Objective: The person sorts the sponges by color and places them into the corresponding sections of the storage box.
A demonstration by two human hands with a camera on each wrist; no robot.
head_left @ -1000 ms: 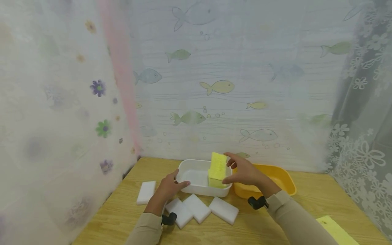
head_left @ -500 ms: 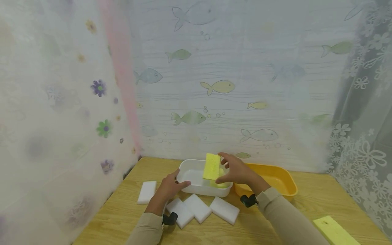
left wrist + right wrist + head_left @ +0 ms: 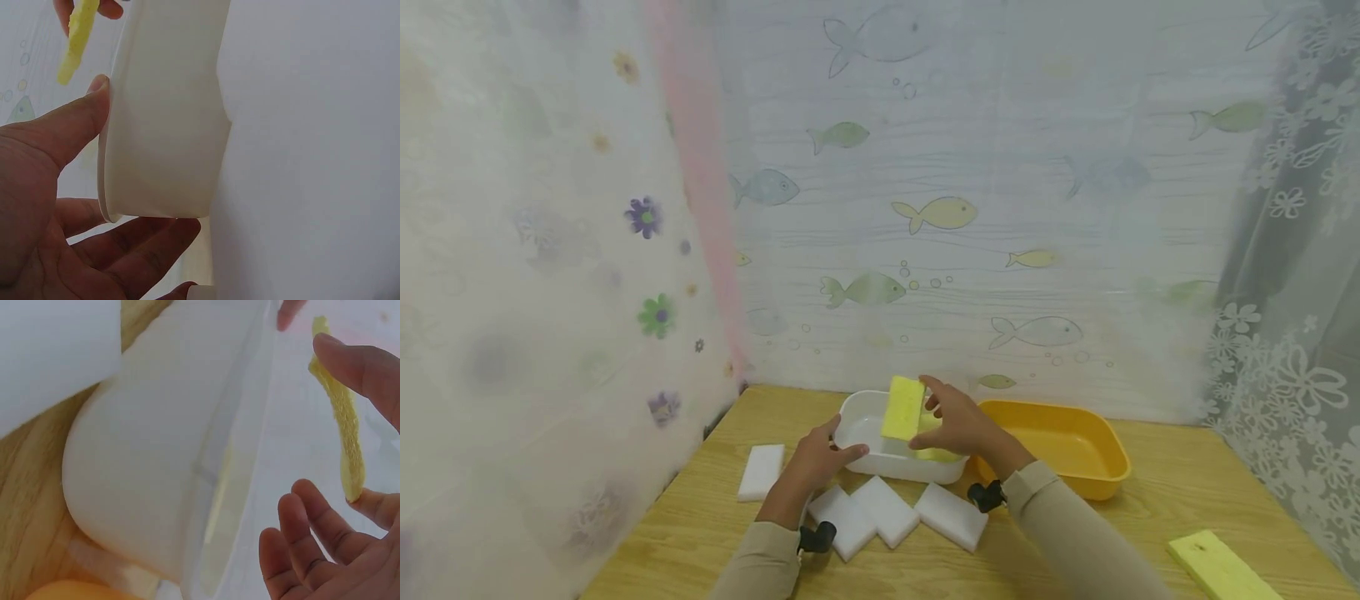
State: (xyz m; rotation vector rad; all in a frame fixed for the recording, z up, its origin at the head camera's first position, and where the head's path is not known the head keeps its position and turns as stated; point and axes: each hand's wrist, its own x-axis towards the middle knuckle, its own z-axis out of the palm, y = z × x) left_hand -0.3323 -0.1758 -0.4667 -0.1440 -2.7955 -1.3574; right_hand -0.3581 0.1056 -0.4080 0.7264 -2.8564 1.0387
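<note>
My right hand (image 3: 958, 422) pinches a thin yellow sponge (image 3: 902, 408) by its edges, thumb at one end and index finger at the other. In the right wrist view the sponge (image 3: 340, 415) is seen edge-on, slightly bent, beside the rim. It is over a white plastic basin (image 3: 887, 468), where another yellow sponge (image 3: 938, 454) lies at the right end, partly behind the hand. With its thumb on the rim and fingers round the end wall, my left hand (image 3: 815, 456) grips the basin's left end. The left wrist view shows that hand (image 3: 69, 162) against the basin wall (image 3: 162, 125).
Several white foam blocks lie in front of the white basin, one block (image 3: 951, 517) at the right and one block (image 3: 762, 472) apart at the left. A yellow-orange basin (image 3: 1075, 442) stands to the right. One yellow sponge (image 3: 1221, 567) lies at the table's (image 3: 1075, 558) front right.
My right hand has moved left with the pinched sponge, from the white basin's right end toward its middle. More of the sponge inside and of the orange basin shows. The left hand has stayed put.
</note>
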